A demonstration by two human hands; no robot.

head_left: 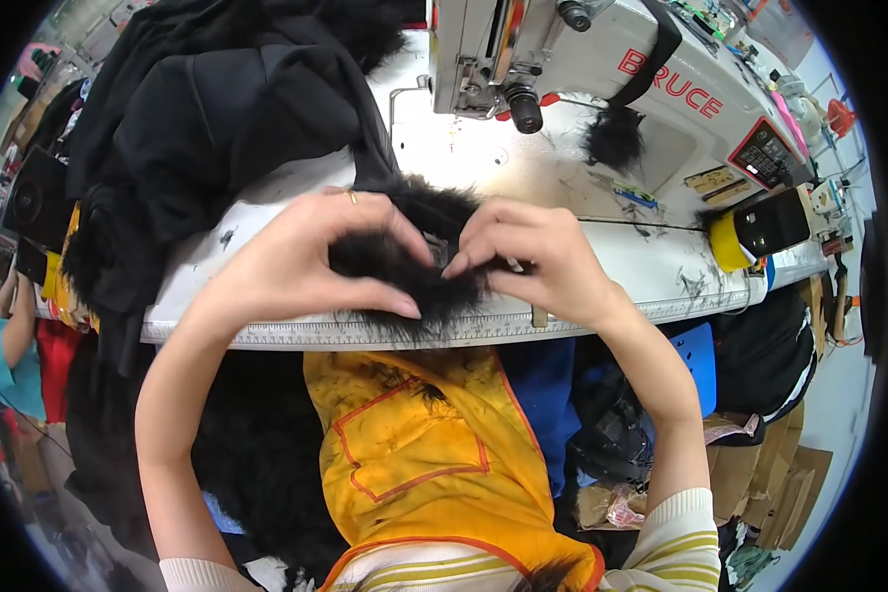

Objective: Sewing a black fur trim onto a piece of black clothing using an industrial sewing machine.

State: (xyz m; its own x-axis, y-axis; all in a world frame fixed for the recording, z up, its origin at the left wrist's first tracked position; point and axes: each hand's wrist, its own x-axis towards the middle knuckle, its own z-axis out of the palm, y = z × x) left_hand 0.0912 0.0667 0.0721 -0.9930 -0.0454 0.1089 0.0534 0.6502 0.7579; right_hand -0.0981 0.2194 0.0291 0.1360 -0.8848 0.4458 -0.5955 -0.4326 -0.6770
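My left hand (301,261) and my right hand (538,261) both pinch a small piece of black faux fur (405,261) at the near edge of the white sewing table (651,261). Left thumb and fingers wrap the fur's left side; a ring shows on one finger. The right hand's fingertips grip the fur's right side, where a bit of grey backing shows. Black fabric runs from the fur up to a big pile of black garments (217,118) on the table's left. The white sewing machine (602,69) stands just behind the hands.
A second tuft of black fur (614,138) lies under the machine arm. A yellow and black object (760,229) sits at the table's right end. A yellow apron (424,454) covers my lap. More black fur (257,464) hangs below the table. Cardboard boxes (775,479) stand lower right.
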